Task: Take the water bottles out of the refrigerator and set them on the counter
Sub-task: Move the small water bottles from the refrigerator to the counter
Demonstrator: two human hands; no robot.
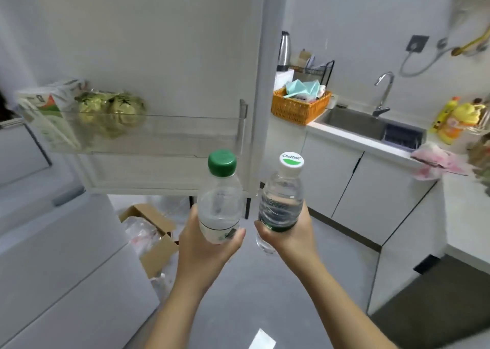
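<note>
My left hand [204, 245] grips a clear water bottle with a green cap [221, 197] around its lower body. My right hand [289, 236] grips a second clear water bottle with a white and green cap [282, 200] the same way. Both bottles are upright, side by side, in front of the open refrigerator door [169, 43]. The white counter [352, 139] runs along the right, beyond the bottles.
The door shelf [159, 133] holds a carton and green packets. An orange basket [299, 107], a sink [355, 123] with a tap, a pink cloth [437, 160] and yellow packets stand on the counter. A cardboard box [151, 232] lies on the floor.
</note>
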